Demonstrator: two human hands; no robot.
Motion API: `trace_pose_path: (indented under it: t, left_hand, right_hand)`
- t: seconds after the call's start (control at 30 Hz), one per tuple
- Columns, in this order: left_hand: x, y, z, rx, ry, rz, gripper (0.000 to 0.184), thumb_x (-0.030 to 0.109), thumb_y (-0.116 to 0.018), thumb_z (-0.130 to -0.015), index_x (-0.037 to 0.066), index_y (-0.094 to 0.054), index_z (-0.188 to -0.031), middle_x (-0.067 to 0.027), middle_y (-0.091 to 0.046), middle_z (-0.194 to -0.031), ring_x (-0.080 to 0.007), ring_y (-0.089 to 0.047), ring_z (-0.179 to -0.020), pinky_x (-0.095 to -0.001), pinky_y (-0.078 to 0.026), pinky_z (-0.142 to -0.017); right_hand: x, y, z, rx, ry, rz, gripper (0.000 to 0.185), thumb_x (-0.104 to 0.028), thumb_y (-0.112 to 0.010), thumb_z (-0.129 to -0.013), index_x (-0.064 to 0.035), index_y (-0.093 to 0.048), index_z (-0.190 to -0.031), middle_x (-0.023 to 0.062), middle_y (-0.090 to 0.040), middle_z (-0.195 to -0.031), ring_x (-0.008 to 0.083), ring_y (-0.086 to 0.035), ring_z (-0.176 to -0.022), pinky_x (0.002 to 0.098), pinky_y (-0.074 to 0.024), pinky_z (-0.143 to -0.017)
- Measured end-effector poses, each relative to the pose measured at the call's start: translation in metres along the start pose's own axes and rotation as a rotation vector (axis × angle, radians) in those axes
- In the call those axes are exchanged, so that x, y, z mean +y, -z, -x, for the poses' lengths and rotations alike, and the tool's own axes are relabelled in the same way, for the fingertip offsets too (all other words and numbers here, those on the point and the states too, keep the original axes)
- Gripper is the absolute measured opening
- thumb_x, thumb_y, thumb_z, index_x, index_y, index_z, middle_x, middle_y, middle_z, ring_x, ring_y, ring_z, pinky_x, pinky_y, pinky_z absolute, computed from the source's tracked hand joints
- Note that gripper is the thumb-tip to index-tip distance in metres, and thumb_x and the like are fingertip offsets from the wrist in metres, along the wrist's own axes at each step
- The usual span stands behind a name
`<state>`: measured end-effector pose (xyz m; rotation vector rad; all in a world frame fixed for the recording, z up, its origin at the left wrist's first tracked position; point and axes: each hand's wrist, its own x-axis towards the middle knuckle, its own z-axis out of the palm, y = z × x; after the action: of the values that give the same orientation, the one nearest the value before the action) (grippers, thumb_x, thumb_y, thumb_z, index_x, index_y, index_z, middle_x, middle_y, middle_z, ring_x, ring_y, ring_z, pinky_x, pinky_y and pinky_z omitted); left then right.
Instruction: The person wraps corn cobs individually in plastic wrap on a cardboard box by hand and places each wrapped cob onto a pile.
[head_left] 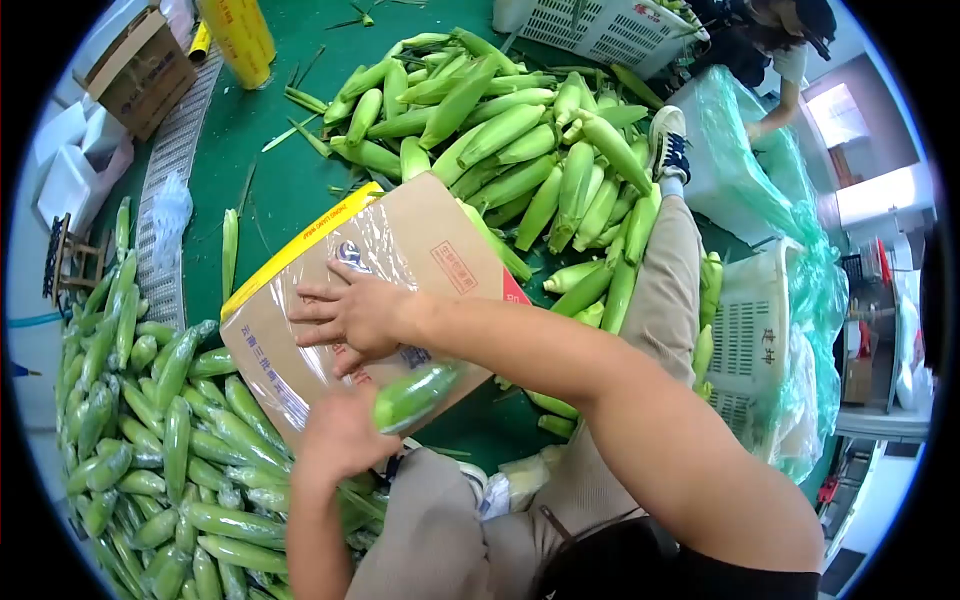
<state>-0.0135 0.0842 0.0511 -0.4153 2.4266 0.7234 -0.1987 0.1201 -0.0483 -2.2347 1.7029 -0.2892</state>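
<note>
My right hand lies with fingers spread on the clear plastic film over a cardboard box on my lap side. A yellow printed strip runs along the box's far left edge. Close to the near edge, my left hand is closed on an ear of corn in its green husk, which looks wrapped in shiny film. The left fingertips are partly hidden. Beyond the box lies a heap of unwrapped ears, and at the left a heap of film-wrapped ears.
White crates with green plastic liners stand at the right; another crate is at the back. A co-worker's arm reaches into a lined crate. A yellow roll and a carton stand at the upper left on the green floor.
</note>
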Motion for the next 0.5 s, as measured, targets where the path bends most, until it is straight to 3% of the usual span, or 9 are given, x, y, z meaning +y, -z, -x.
trace_pose_path:
  t: [0.07,0.1,0.17,0.23,0.3,0.33,0.37,0.43,0.5]
  left_hand:
    - [0.002,-0.018,0.005,-0.108,-0.051,0.172,0.053,0.035,-0.081,-0.069,0.004,-0.069,-0.111,-0.0240,-0.074,-0.105,-0.0427,-0.071,-0.099,-0.0508,-0.056,-0.091]
    - [0.000,-0.033,0.005,-0.286,-0.086,0.210,0.055,0.036,-0.081,-0.070,0.006,-0.069,-0.114,-0.0233,-0.074,-0.107,-0.0430,-0.071,-0.101,-0.0497,-0.056,-0.092]
    - [-0.017,-0.097,-0.004,-0.655,-0.342,0.447,0.066,0.038,-0.087,-0.074,0.009,-0.066,-0.129,-0.0151,-0.073,-0.118,-0.0311,-0.069,-0.109,-0.0420,-0.053,-0.098]
    - [-0.007,-0.092,-0.001,-0.729,-0.352,0.581,0.068,0.036,-0.088,-0.074,0.010,-0.063,-0.131,-0.0147,-0.071,-0.119,-0.0303,-0.067,-0.110,-0.0405,-0.052,-0.097]
    - [-0.008,-0.114,-0.002,-0.523,-0.412,0.601,0.074,0.030,-0.089,-0.075,0.002,-0.055,-0.135,-0.0142,-0.062,-0.121,-0.0284,-0.064,-0.113,-0.0381,-0.051,-0.100]
    - [-0.013,-0.128,-0.004,-0.546,-0.401,0.652,0.075,0.027,-0.090,-0.076,0.000,-0.054,-0.136,-0.0137,-0.063,-0.120,-0.0267,-0.064,-0.114,-0.0374,-0.051,-0.100]
    - [-0.019,-0.141,-0.011,-0.565,-0.405,0.685,0.077,0.024,-0.090,-0.076,-0.002,-0.052,-0.137,-0.0131,-0.063,-0.120,-0.0250,-0.064,-0.114,-0.0366,-0.051,-0.100]
    - [-0.035,-0.146,-0.009,-0.674,-0.347,1.063,0.084,0.019,-0.092,-0.076,-0.004,-0.050,-0.145,-0.0148,-0.061,-0.138,-0.0227,-0.060,-0.128,-0.0367,-0.049,-0.108]
    - [-0.057,-0.150,0.011,-0.720,-0.325,1.367,0.086,0.016,-0.092,-0.078,-0.003,-0.048,-0.150,-0.0157,-0.057,-0.150,-0.0219,-0.055,-0.137,-0.0374,-0.048,-0.112]
  right_hand:
    - [-0.005,0.002,0.000,-0.038,-0.005,-0.034,0.074,-0.071,-0.051,-0.097,-0.0340,-0.046,-0.161,-0.0017,-0.025,-0.176,0.0256,-0.012,-0.164,0.0626,-0.0065,-0.130]
    - [-0.004,0.000,0.003,-0.008,-0.010,-0.022,0.073,-0.069,-0.053,-0.097,-0.0332,-0.047,-0.160,-0.0015,-0.027,-0.175,0.0254,-0.013,-0.164,0.0632,-0.0068,-0.129]
    - [-0.001,-0.018,-0.002,0.062,0.002,-0.037,0.071,-0.066,-0.057,-0.096,-0.0316,-0.049,-0.158,-0.0010,-0.029,-0.174,0.0250,-0.014,-0.164,0.0645,-0.0073,-0.129]
    - [-0.020,0.004,0.012,0.054,0.005,0.093,0.069,-0.059,-0.066,-0.094,-0.0197,-0.057,-0.150,0.0081,-0.044,-0.163,0.0290,-0.028,-0.158,0.0593,-0.0225,-0.127]
    - [-0.054,0.052,0.056,-0.073,-0.043,-0.323,0.067,-0.055,-0.072,-0.091,-0.0094,-0.062,-0.140,0.0149,-0.059,-0.139,0.0353,-0.049,-0.140,0.0513,-0.0391,-0.115]
    - [-0.072,0.037,0.094,0.038,-0.001,-0.458,0.067,-0.058,-0.072,-0.090,-0.0068,-0.063,-0.133,0.0161,-0.063,-0.119,0.0373,-0.058,-0.118,0.0470,-0.0458,-0.103]
    - [-0.092,0.037,0.127,-0.223,-0.128,-0.577,0.072,-0.063,-0.075,-0.087,-0.0075,-0.064,-0.132,0.0166,-0.066,-0.124,0.0381,-0.061,-0.120,0.0508,-0.0489,-0.098]
    - [-0.116,0.010,0.181,-0.677,-0.279,-0.625,0.070,-0.064,-0.076,-0.086,-0.0060,-0.063,-0.123,0.0209,-0.069,-0.119,0.0430,-0.066,-0.111,0.0521,-0.0531,-0.091]
    - [-0.128,-0.025,0.221,-0.742,-0.603,-1.074,0.073,-0.058,-0.083,-0.084,-0.0033,-0.064,-0.128,0.0202,-0.070,-0.115,0.0379,-0.068,-0.110,0.0461,-0.0543,-0.093]
